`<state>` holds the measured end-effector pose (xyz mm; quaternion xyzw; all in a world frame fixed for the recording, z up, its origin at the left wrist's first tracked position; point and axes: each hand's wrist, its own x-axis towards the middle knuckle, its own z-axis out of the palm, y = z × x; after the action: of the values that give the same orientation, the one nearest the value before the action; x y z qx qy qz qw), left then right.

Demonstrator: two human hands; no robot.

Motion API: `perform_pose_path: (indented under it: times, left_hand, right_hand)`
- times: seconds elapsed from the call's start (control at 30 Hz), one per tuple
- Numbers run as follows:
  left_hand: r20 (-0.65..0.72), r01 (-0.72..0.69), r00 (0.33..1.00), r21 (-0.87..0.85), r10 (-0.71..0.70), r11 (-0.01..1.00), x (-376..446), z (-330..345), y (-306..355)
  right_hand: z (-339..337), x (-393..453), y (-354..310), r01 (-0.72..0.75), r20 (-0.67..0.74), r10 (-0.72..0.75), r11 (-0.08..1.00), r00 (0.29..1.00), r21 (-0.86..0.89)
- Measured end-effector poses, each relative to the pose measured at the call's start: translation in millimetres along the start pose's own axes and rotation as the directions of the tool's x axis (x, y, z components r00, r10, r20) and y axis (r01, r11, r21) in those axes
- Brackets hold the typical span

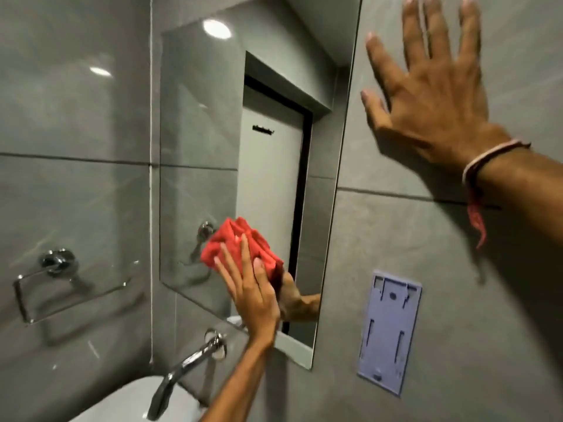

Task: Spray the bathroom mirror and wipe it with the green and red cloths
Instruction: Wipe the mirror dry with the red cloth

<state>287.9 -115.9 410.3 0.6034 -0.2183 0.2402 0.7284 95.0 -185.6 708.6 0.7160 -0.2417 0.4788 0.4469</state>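
The bathroom mirror (268,95) hangs on the grey tiled wall and reflects a doorway and a ceiling light. My left hand (253,292) presses a bunched red cloth (240,243) flat against the mirror's lower part, fingers spread over it. My right hand (432,86) rests open on the wall tile to the right of the mirror, fingers splayed, with a thread band on the wrist. No green cloth or spray bottle is in view.
A chrome tap (189,367) juts from the wall below the mirror over a white basin (122,403). A chrome towel ring (58,281) is on the left wall. A pale purple plastic bracket (390,330) is fixed to the wall at the mirror's lower right.
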Motion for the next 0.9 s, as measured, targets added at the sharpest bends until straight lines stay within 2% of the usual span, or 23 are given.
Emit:
perform_pose_path:
  times: [0.07,0.13,0.23,0.27,0.37,0.5,0.6,0.67,0.73,0.77,0.8,0.83,0.87,0.9]
  left_hand:
    - [-0.069,0.183,0.981,0.0,-0.183,0.983,-53.5,2.5,4.6]
    - [-0.097,0.293,0.951,-0.01,-0.293,0.956,-87.9,9.2,25.2]
    - [-0.086,0.503,0.855,-0.109,-0.512,0.857,-98.7,22.0,62.6]
    - [-0.106,0.518,0.838,-0.155,-0.535,0.841,-97.6,22.8,69.6]
    - [-0.16,0.421,0.854,-0.347,-0.495,0.838,-54.6,30.2,119.3]
    - [-0.144,0.141,0.958,-0.516,-0.248,0.845,10.4,54.0,218.6]
    - [-0.083,-0.048,0.997,-0.597,-0.002,0.801,64.3,73.6,308.1]
    - [-0.007,-0.182,0.974,-0.624,0.227,0.76,85.5,77.1,356.7]
    - [0.041,-0.342,0.878,-0.645,0.478,0.683,93.3,74.3,388.8]
    - [0.028,-0.435,0.805,-0.651,0.592,0.622,93.7,72.3,397.9]
    - [0.005,-0.517,0.727,-0.653,0.686,0.553,90.6,71.8,403.7]
    - [-0.008,-0.579,0.651,-0.652,0.759,0.49,87.8,73.2,403.5]
    - [0.002,-0.612,0.594,-0.647,0.804,0.454,78.8,76.3,400.6]
    - [0.038,-0.625,0.545,-0.647,0.837,0.436,69.3,81.7,392.9]
  right_hand:
    - [-2.8,-5.9,-7.5,-0.012,0.018,0.012,1.0,1.0,0.028]
    - [-3.8,-8.0,-9.8,-0.028,0.026,0.027,0.998,0.999,0.053]
    - [-11.9,-2.9,-7.1,0.003,0.053,-0.007,0.997,0.999,0.074]
    - [-11.2,-6.3,-6.7,0.013,0.044,-0.018,0.995,0.999,0.095]
    - [-19.6,-5.0,6.6,0.096,-0.035,-0.091,0.971,0.995,0.221]
    - [-34.5,-16.9,51.3,0.126,-0.224,-0.044,0.922,0.973,0.365]
    - [-51.2,-25.2,97.3,0.124,-0.321,0.016,0.904,0.947,0.409]
    - [-60.5,-26.1,121.7,0.068,-0.305,0.095,0.873,0.948,0.483]
    - [-69.0,-20.7,139.6,-0.04,-0.249,0.232,0.802,0.94,0.596]
    - [-74.6,-16.7,145.3,-0.101,-0.213,0.326,0.728,0.921,0.678]
    - [-84.4,-12.6,150.3,-0.178,-0.137,0.44,0.602,0.887,0.779]
    - [-95.4,-9.5,149.6,-0.248,-0.016,0.541,0.411,0.841,0.877]
    - [-106.0,-9.4,149.7,-0.309,0.147,0.587,0.185,0.796,0.933]
    - [-108.3,-8.4,147.1,-0.382,0.303,0.578,0.016,0.758,0.924]
